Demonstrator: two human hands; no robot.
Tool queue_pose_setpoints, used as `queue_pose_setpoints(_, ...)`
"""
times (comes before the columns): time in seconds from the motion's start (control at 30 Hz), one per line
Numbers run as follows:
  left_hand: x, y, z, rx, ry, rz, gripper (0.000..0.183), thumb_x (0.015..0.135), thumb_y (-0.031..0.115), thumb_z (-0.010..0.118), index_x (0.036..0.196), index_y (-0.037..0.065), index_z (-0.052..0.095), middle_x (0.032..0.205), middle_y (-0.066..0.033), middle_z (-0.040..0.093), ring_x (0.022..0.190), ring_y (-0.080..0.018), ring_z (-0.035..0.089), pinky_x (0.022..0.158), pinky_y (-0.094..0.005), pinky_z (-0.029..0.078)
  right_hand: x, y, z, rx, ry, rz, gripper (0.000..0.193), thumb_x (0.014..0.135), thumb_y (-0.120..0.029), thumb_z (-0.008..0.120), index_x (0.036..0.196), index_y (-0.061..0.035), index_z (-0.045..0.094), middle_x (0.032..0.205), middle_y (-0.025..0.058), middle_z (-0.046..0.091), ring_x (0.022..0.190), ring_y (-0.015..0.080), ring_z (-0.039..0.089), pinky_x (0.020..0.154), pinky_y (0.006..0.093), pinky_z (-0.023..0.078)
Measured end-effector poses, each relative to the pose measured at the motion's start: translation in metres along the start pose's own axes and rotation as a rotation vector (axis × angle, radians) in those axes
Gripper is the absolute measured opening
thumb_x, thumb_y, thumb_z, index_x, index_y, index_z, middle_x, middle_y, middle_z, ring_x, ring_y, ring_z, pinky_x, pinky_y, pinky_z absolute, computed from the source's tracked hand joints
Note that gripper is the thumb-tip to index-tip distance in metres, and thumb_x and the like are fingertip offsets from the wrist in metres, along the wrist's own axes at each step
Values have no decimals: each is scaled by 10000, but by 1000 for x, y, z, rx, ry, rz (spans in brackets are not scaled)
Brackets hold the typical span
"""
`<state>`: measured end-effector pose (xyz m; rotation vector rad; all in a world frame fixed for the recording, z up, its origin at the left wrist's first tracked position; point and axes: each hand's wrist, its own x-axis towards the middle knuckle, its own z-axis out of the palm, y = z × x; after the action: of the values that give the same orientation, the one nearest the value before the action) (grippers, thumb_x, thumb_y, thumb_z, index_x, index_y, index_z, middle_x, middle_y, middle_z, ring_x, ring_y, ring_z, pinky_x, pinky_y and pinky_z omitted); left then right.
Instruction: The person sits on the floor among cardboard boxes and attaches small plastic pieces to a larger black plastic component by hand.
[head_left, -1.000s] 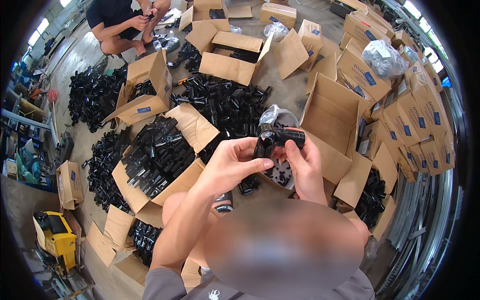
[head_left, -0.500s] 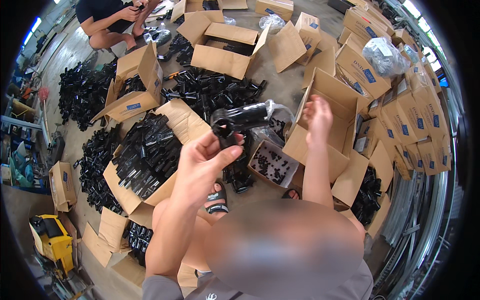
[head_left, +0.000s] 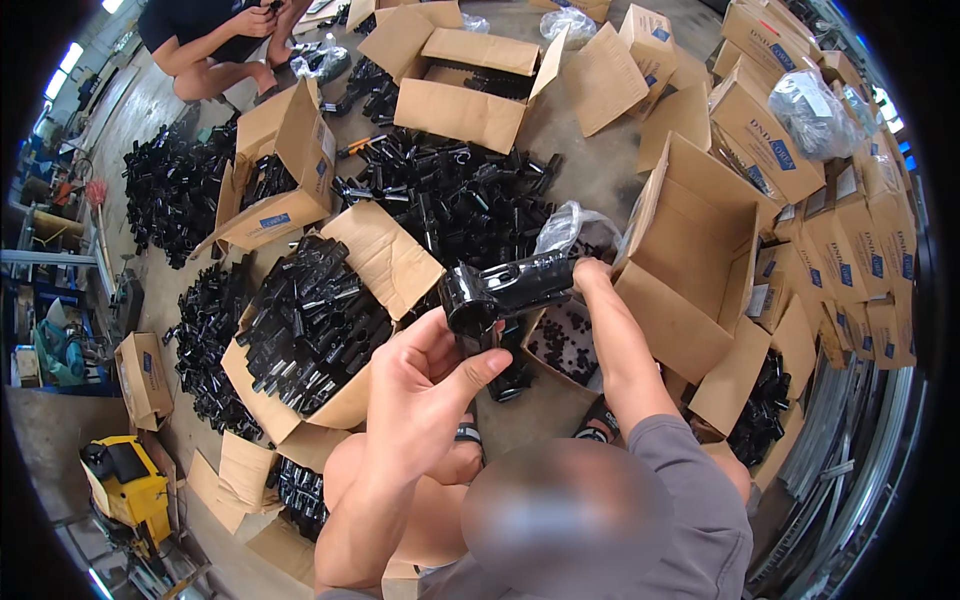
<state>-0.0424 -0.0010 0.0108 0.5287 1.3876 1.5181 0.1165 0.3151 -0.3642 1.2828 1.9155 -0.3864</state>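
My left hand (head_left: pixel 425 385) is closed around the short leg of a glossy black T-shaped tube fitting (head_left: pixel 520 284), raised above the floor. The fitting's long arm points right. At that far end, my right hand (head_left: pixel 592 274) is closed against the tube, its fingertips mostly hidden; whether a small piece is in them does not show. Just below the right wrist stands a small lined carton (head_left: pixel 563 340) of small black pieces. A clear plastic bag (head_left: pixel 577 228) lies behind the tube's end.
Loose black fittings (head_left: pixel 450 200) are heaped ahead. On the left, an open carton (head_left: pixel 300 320) is packed with more. A large open carton (head_left: pixel 690 255) stands right, beside stacked cartons (head_left: pixel 850 250). Another person (head_left: pixel 215 45) crouches far left. A yellow machine (head_left: pixel 128 490) stands near left.
My right hand has come down and left from the large carton to the tube's end, its fingers now closed. The left hand still holds the fitting. The whole view has shifted a little.
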Motion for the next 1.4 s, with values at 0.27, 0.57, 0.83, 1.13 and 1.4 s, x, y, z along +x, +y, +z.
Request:
queue_pose_setpoints(0.27,9,4,5,11,-31,-35,357,885,-20,768,1221,-37,648,1054,-20,718,935,-47,629,841,-223,521,31,14,27,-118,26,-54,412,954,-186,609,1356,-115,662,1458,63,600,1308,245,606,989,438,530)
queue_pose_setpoints(0.57,6,1,-1,-42,27,-21,384,862,17,800,1214,-42,657,1070,-77,731,914,-113,669,793,-280,571,5,2,38,-586,390,61,288,952,-194,614,1204,-138,740,1198,64,690,1092,261,649,681,447,500)
queue_pose_setpoints(0.83,2,11,-2,-88,-41,-24,348,876,-79,741,1204,-66,628,1090,-49,710,983,-67,639,885,-231,533,-4,9,30,-471,178,-53,274,944,-246,630,1165,-124,738,1113,58,692,1061,247,642,701,437,485)
queue_pose_setpoints(1.13,-5,20,-14,-130,-34,-23,307,875,-54,748,1167,-62,654,1034,-35,717,949,-51,629,846,-221,524,-146,86,-3,20,1095,-214,925,643,-604,848,1337,-100,501,1291,89,561,1227,280,526,956,440,458)
queue_pose_setpoints(1.4,-14,5,-10,-54,-63,70,264,872,-44,744,1126,-59,669,1002,-36,723,900,-50,625,813,-232,525,-167,132,32,109,1241,-195,1127,525,-441,957,1440,-85,403,1526,166,385,1402,365,404,1096,490,424)
